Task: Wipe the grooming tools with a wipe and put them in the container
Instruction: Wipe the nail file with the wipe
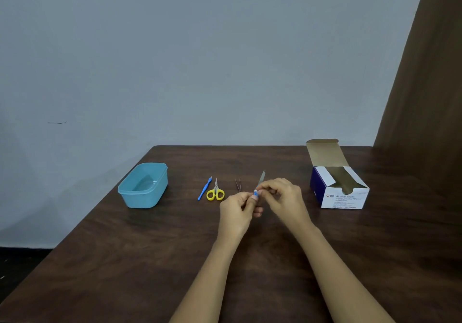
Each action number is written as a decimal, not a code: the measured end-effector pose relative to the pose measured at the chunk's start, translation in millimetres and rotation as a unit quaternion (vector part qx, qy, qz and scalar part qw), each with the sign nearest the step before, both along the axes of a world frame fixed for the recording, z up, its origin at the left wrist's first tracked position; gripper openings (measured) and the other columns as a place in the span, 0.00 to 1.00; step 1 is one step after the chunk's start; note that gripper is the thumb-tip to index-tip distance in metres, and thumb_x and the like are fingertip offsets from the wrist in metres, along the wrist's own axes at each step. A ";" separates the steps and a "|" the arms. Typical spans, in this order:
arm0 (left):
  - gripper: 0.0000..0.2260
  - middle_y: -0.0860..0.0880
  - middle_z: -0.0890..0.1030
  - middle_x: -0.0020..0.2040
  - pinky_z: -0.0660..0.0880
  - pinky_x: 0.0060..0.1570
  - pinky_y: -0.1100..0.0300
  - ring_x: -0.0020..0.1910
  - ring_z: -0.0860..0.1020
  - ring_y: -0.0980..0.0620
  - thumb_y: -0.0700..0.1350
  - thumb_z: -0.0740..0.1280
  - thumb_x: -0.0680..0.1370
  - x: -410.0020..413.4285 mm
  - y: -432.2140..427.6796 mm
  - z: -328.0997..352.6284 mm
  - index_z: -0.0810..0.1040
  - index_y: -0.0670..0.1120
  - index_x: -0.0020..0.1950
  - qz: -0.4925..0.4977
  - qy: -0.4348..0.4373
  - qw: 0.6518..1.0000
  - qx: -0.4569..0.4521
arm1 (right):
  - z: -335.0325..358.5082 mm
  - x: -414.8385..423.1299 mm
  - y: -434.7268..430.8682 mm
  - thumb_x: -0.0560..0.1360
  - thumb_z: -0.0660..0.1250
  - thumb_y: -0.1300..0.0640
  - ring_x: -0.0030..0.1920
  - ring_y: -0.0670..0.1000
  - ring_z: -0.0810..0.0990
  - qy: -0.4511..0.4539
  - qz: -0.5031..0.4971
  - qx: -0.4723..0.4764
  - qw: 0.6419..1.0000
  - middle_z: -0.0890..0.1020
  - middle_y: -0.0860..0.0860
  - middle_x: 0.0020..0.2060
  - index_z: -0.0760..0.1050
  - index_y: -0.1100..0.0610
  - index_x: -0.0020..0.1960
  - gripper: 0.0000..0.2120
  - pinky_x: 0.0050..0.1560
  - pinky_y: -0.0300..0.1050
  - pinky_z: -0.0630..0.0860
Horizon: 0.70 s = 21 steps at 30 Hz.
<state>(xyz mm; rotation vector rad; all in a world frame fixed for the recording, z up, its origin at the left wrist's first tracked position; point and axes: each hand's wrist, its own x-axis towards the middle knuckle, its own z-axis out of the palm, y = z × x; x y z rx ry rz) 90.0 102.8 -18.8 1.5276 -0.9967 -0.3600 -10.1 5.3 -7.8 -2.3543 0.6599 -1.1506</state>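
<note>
**A:** How much room do I have round my hands?

**B:** Plenty. The surface [150,260] is dark wood. A wide bare stretch lies between your hands and your body. Its left edge runs off at a slant, well to the left of your left hand [237,210]. Its far edge meets a plain grey-blue wall [200,60] beyond both hands. A brown curtain [425,85] hangs far to the right of your right hand [285,197].

**A:** And what stands on it?

**B:** An open box of alcohol swabs [342,197] sits well right of your right hand, flap up. The light blue container [143,197] sits well left of your left hand, near that slanted edge.

**A:** The tools?

**B:** The yellow scissors [215,193] lie just left of your left hand, with a blue stick tool [204,188] beside them. The thin tweezers [238,185] lie just beyond your left hand. The nail file [261,178] points away beyond your right hand, its near end hidden by your fingers.

**A:** My grip?

**B:** Both hands pinch one small blue-and-white wipe packet [256,192] between their fingertips, held above the surface.
</note>
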 end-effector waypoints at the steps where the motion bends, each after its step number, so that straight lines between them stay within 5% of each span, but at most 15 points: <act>1: 0.07 0.53 0.83 0.37 0.77 0.38 0.71 0.36 0.82 0.61 0.42 0.64 0.81 -0.1 -0.4 -0.2 0.82 0.45 0.50 -0.001 -0.018 1.000 0.007 | -0.6 -0.3 -0.5 0.73 0.71 0.62 0.44 0.40 0.76 -0.004 -0.017 0.003 1.000 0.80 0.44 0.42 0.83 0.54 0.49 0.06 0.44 0.28 0.70; 7: 0.08 0.52 0.82 0.36 0.80 0.39 0.67 0.36 0.82 0.59 0.42 0.64 0.80 1.6 -1.4 -1.6 0.82 0.43 0.50 0.014 -0.063 0.998 0.009 | 3.0 -1.5 3.4 0.71 0.73 0.61 0.43 0.42 0.78 -0.002 0.016 -0.014 1.000 0.79 0.37 0.38 0.85 0.51 0.47 0.07 0.43 0.30 0.73; 14: 0.08 0.55 0.81 0.37 0.77 0.38 0.71 0.36 0.82 0.62 0.38 0.63 0.80 -0.5 -1.5 -1.5 0.82 0.45 0.49 0.023 -0.089 0.996 0.010 | -0.4 -0.5 -5.7 0.74 0.70 0.61 0.47 0.42 0.76 0.004 -0.048 -0.023 0.999 0.83 0.46 0.44 0.84 0.53 0.49 0.07 0.44 0.28 0.69; 21: 0.09 0.51 0.83 0.34 0.81 0.39 0.63 0.33 0.83 0.57 0.39 0.63 0.80 1.5 -2.2 -0.7 0.82 0.44 0.45 0.039 -0.030 0.999 -0.009 | 4.6 -0.2 1.2 0.71 0.73 0.62 0.46 0.43 0.78 0.010 0.030 -0.037 0.999 0.84 0.45 0.41 0.85 0.53 0.48 0.07 0.44 0.26 0.71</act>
